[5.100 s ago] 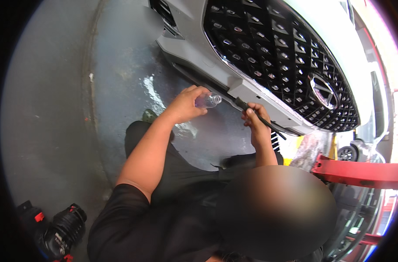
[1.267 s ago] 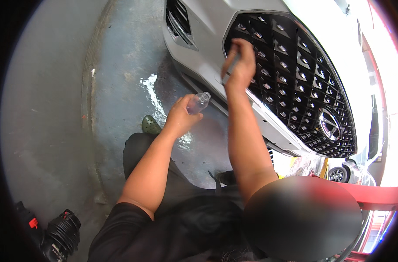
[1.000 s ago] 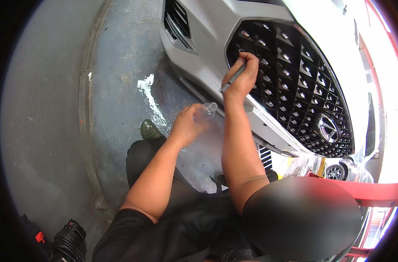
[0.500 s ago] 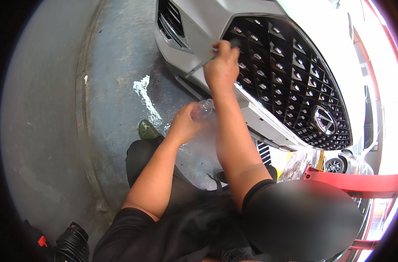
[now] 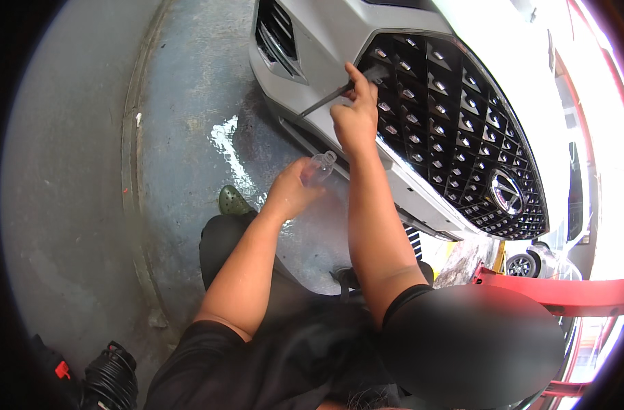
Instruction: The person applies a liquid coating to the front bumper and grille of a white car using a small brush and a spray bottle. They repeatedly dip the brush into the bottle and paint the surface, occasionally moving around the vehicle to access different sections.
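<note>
My right hand grips a slim brush with a dark handle, one finger stretched out past it. The handle slants down to the left across the car's bumper, while the greyish bristle end lies against the black grille near its left edge. Lower and to the left, my left hand is closed around a clear plastic bottle, tilted with its open neck up and to the right. The bottle sits just left of my right forearm, apart from the bumper. The silver-white bumper is in front of me.
Wet grey-blue floor lies left of the car, with a low ridge farther left. A green clog shows by my knee. A red metal beam stands at the right, and a coiled black hose lies at the lower left.
My right hand has shifted slightly down, and one finger has stretched out, showing more of the brush. The car sits slightly farther right in view. My left hand stays almost still with the bottle.
</note>
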### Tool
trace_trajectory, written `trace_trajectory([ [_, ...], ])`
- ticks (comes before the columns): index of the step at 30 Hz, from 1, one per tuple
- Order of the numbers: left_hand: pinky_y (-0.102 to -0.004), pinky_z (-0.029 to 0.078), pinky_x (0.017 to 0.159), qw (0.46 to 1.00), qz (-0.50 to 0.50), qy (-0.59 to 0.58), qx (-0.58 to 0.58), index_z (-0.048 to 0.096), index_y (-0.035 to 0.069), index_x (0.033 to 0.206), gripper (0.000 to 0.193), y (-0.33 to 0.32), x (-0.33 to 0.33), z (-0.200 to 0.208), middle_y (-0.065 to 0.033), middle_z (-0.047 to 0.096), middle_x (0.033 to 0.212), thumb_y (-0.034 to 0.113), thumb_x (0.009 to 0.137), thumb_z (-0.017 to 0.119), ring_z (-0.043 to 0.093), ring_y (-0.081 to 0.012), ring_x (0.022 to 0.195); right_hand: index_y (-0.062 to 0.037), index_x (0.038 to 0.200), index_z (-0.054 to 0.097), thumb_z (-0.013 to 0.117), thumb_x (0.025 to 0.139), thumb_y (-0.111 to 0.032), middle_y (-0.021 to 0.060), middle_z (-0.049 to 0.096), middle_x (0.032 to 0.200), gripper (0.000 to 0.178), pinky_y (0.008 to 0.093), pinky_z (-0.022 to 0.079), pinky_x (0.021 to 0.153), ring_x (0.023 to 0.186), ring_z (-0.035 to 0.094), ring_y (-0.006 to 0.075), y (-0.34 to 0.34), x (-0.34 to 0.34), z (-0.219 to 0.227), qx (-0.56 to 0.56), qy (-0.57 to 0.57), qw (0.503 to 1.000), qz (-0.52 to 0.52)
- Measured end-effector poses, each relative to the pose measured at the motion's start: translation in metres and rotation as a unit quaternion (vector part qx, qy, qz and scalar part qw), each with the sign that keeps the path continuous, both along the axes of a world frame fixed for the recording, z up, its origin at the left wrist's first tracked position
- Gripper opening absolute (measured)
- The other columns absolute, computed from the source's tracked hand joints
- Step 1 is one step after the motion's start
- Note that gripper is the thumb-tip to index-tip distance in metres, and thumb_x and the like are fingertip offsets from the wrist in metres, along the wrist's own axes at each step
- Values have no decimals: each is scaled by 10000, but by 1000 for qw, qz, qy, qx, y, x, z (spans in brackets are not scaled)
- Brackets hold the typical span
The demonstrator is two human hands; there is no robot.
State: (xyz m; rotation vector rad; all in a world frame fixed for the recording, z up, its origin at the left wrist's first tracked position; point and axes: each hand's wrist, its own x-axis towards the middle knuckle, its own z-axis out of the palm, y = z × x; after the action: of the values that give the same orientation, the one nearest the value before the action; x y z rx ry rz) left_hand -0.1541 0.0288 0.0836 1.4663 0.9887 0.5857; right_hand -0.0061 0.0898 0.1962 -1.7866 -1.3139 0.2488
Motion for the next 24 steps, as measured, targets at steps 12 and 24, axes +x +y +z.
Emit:
trace_trajectory([
  [12, -419, 553, 978, 1000, -3, 5, 19, 660, 76, 1333, 590, 1, 3, -16, -156, 718, 1223, 181, 792, 868, 699, -310, 1161, -183, 1381, 417, 467, 1118, -144, 91, 759, 1165, 271, 285, 486, 561, 741, 640, 141, -11, 11, 2, 147, 632, 759, -43],
  [24, -423, 566, 950, 999, 10, -34, -25, 664, 113, 1336, 586, 3, 9, -50, -160, 713, 1225, 183, 790, 865, 705, -307, 1121, -165, 1589, 406, 558, 1101, -158, -2, 625, 1012, 511, 252, 429, 553, 717, 531, 86, 48, -19, 25, 140, 586, 790, -113],
])
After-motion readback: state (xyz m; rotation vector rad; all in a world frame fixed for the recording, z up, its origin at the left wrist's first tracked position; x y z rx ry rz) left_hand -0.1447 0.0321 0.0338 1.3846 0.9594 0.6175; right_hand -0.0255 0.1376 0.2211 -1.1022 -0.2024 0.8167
